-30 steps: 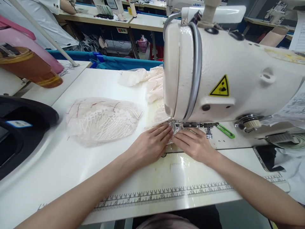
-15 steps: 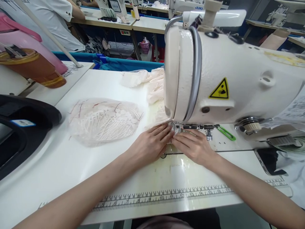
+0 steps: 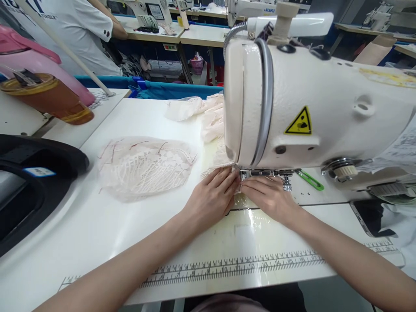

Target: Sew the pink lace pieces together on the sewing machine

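Note:
Both hands are at the front of the white sewing machine [image 3: 248, 104], close to its presser foot [image 3: 243, 174]. My left hand [image 3: 216, 190] lies left of the foot, fingers together and pressed down on pale pink lace fabric [image 3: 212, 125]. The fabric runs back from these fingers along the left of the machine head. My right hand [image 3: 268, 195] is right of the foot, its fingertips closed on the fabric's near edge and almost touching the left fingertips. Most of the fabric between the hands is hidden. A second lace piece [image 3: 146, 169] lies flat to the left.
A green thread snipper [image 3: 310, 180] and a phone [image 3: 368, 216] lie to the right. At left are a black curved object [image 3: 39, 182], a brown cup of tools [image 3: 48, 97] and a pink bottle [image 3: 29, 52]. A ruler strip [image 3: 224, 271] marks the front edge. A person [image 3: 74, 34] sits beyond.
The view has shifted slightly. My hands have stayed at the presser foot, with the left fingers a little nearer to it. The person's arm at the far left has moved.

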The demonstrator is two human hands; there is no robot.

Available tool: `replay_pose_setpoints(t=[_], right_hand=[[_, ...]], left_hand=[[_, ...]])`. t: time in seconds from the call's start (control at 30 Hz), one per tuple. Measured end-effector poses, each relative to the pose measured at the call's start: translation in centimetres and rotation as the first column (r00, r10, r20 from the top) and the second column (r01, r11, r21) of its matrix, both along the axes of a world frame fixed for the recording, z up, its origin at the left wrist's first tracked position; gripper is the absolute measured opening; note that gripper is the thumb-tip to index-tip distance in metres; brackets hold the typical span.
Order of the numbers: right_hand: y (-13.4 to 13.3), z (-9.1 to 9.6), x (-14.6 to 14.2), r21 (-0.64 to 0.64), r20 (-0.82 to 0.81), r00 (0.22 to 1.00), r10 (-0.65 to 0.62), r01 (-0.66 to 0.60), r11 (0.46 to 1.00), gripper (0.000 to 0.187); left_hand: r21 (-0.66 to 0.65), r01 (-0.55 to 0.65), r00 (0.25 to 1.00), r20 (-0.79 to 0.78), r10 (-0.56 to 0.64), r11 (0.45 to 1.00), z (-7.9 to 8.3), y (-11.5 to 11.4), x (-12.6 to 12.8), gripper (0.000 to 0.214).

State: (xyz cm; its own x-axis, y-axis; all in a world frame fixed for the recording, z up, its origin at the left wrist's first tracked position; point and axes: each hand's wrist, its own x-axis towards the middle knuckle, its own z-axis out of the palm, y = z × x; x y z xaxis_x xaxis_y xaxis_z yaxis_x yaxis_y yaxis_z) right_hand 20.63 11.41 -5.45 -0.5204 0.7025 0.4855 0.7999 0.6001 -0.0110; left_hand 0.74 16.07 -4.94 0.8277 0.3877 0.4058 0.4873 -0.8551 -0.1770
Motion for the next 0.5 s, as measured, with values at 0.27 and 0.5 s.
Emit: replay_pose_setpoints(t=[0.27, 0.5], right_hand=[[0.38, -0.21, 0.31, -0.011, -0.058, 0.998, -0.034, 0.033, 0.999, 0.028], [0.60, -0.65, 0.85, -0.006, -0.072, 0.996, -0.060, 0.060, 0.998, 0.026]], left_hand=[[-0.013, -0.007, 1.000, 0.019, 0.007, 1.000, -0.13, -0.14, 0.09, 0.034], [-0.016, -0.011, 1.000, 0.011, 0.011, 1.000, -0.09, -0.16, 0.13, 0.034]])
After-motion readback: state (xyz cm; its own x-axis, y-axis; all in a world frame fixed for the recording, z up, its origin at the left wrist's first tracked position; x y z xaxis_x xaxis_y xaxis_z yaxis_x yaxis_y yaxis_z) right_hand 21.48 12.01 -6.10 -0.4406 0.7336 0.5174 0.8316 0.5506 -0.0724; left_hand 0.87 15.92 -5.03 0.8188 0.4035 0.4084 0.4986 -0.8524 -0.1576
